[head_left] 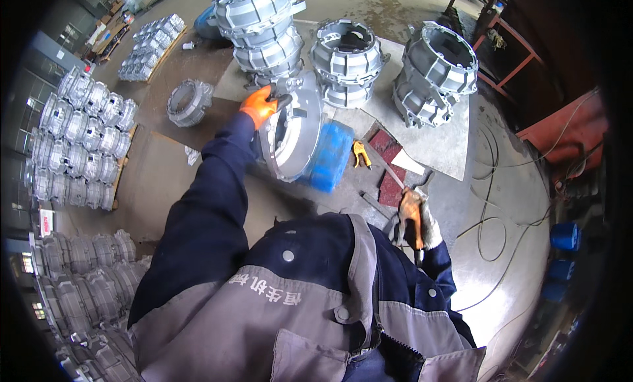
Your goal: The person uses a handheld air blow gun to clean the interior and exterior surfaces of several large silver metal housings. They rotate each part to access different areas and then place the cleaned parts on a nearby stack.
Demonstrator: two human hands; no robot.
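My left hand (260,107), in an orange glove with dark fingertips, is closed on the upper rim of a grey cast-metal ring housing (306,134). The housing stands on its edge, tilted, against a blue plastic drum (333,156). Close to my body on the right, my gloved right hand (425,225) is closed round a slim tool with a long metal shaft (393,173); orange shows at the grip, and the tool's exact kind is unclear. The shaft points away from me, over a dark red pad (390,192). A yellow air blow gun (360,154) lies between housing and pad.
Stacked housings (346,55) stand on a grey sheet ahead, with another stack (436,72) at right. A single ring (189,103) lies on the floor. Pallets of castings (79,144) line the left. Hoses (491,217) coil on the right floor near blue containers (564,237).
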